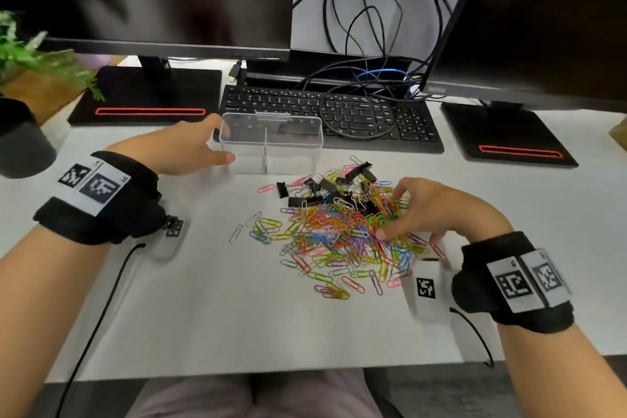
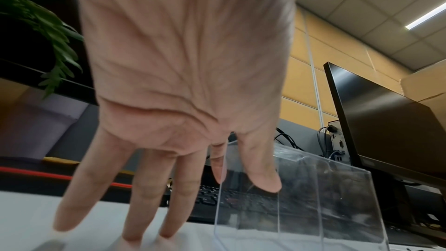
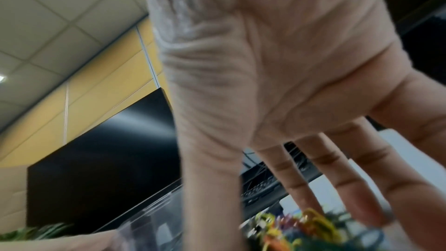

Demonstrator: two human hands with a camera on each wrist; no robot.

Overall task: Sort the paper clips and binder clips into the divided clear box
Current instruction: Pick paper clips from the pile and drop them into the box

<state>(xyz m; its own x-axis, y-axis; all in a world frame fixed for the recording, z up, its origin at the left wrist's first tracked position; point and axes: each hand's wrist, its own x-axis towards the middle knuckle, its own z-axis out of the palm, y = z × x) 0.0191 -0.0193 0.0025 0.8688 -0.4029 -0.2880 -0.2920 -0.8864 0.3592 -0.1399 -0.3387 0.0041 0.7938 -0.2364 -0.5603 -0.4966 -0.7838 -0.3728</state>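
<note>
A clear divided box [image 1: 271, 146] stands empty on the white desk, just in front of the keyboard. My left hand [image 1: 220, 138] holds its left end, thumb on the front wall and index finger at the back corner. In the left wrist view the thumb of that hand [image 2: 241, 178] lies on the box [image 2: 313, 198]; the other fingers are straight. Near the box lies a pile of coloured paper clips [image 1: 339, 234] with black binder clips [image 1: 339, 187] on its far side. My right hand [image 1: 393, 210] hovers spread over the pile's right side, fingertips touching clips [image 3: 301, 226].
A black keyboard [image 1: 332, 115] with a coiled cable lies behind the box. Two monitor bases [image 1: 146, 95] [image 1: 505, 132] flank it. A plant [image 1: 37, 54] and a dark cup [image 1: 20, 142] stand far left. The desk's front edge [image 1: 237, 373] is near me.
</note>
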